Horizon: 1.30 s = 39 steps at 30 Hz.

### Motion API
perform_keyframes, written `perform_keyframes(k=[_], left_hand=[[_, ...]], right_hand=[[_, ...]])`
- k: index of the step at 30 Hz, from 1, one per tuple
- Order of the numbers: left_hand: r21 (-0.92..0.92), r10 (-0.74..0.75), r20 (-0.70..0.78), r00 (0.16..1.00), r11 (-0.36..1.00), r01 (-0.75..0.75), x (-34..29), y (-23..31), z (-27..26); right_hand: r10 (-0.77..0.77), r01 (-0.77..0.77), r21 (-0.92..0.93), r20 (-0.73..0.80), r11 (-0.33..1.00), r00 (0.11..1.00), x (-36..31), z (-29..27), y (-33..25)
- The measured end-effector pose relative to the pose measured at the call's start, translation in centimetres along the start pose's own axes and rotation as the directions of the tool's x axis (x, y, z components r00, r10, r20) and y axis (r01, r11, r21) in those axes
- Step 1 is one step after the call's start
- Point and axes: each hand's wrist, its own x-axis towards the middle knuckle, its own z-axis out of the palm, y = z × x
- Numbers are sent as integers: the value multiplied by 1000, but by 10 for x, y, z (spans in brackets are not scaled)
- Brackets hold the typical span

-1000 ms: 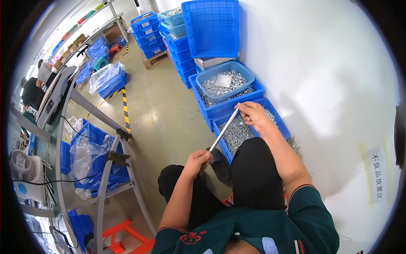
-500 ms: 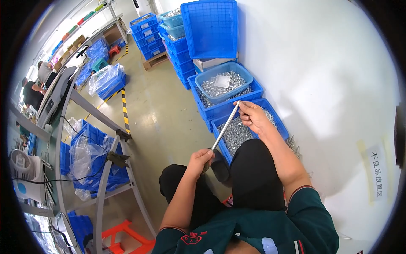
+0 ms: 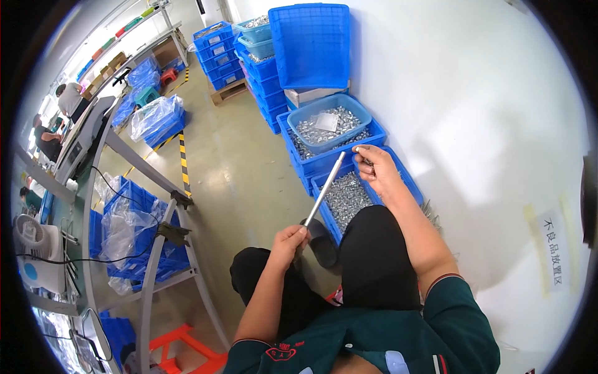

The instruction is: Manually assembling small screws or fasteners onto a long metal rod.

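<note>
My left hand [image 3: 289, 244] is closed around the near end of a slim, silvery metal tube [image 3: 324, 192]. The tube slants up and away to the right, its far end free. Just right of that end, my right hand [image 3: 379, 169] pinches thumb and forefinger on a small pale metal piece [image 3: 356, 149], too small to name exactly. Its other fingers are curled, and what they may hold is hard to make out. Beneath the right hand stands a blue bin [image 3: 406, 176] with many small metal parts [image 3: 347, 198] in it.
Beyond it, a light-blue basket [image 3: 298, 111] of metal parts sits on another blue bin [image 3: 311, 167]. An upright blue crate [image 3: 313, 47] and stacked crates [image 3: 269, 93] stand farther back. A grey-framed workbench [image 3: 149, 283] is at left, a white wall [image 3: 473, 124] at right. Two people work far left.
My right hand has come off the tube's far end, leaving a small gap. My left hand, with the tube, has shifted slightly left and down.
</note>
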Motion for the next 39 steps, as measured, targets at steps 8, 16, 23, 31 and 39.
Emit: perform_keyframes(k=[8, 16, 23, 31, 39], left_hand=[[38, 94, 11, 995, 995, -95, 3, 4, 5], [78, 19, 27, 999, 997, -21, 2, 9, 6], [125, 24, 31, 999, 992, -27, 3, 4, 4], [119, -11, 28, 1000, 993, 8, 8, 4, 3], [212, -27, 20, 999, 977, 22, 10, 4, -5]], right_hand=[[118, -114, -40, 103, 993, 988, -11, -3, -7], [136, -137, 51, 20, 989, 991, -5, -17, -4], [137, -147, 127, 80, 981, 987, -1, -14, -1], [144, -152, 72, 102, 986, 984, 9, -16, 7], [92, -75, -134, 121, 988, 988, 11, -19, 2]])
